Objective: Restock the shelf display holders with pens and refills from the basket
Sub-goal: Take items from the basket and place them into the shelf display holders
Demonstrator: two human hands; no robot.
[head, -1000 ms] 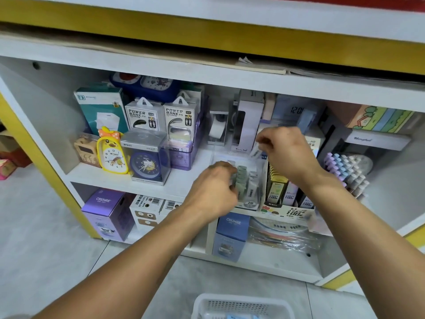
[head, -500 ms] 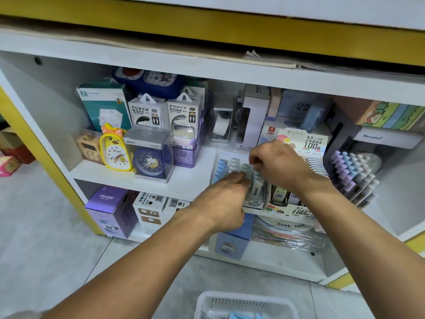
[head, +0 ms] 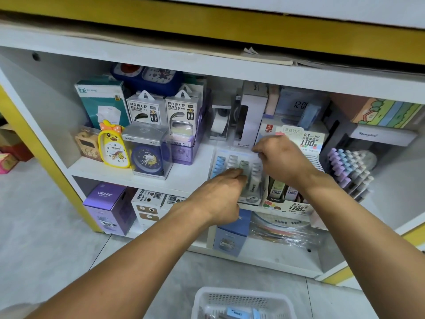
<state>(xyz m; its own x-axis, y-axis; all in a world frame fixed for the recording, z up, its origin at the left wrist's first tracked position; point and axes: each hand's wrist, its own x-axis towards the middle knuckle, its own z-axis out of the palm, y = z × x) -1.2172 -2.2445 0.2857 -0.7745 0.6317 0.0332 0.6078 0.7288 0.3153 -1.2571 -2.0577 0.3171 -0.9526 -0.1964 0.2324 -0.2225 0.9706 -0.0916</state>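
On the middle shelf stands a clear display holder (head: 215, 147) with columns of blue, white and green refill cases. My left hand (head: 220, 192) reaches over its lower half and its fingertips grip the green refill cases (head: 243, 164) in the third column. At the holder's upper right corner my right hand (head: 282, 160) has its fingers curled and pinches the edge there. The white basket (head: 243, 300) sits on the floor below, with a few packs in it.
A cardboard lead-refill display (head: 305, 139) stands right of the holder, and a rack of pastel pens (head: 345, 166) beyond it. Boxed clocks (head: 147, 155) and power banks (head: 145, 109) fill the shelf's left side. Boxes line the bottom shelf (head: 110, 203).
My right hand came down from behind the holder to its upper right corner. My left hand pushed the green cases a little further into the holder.
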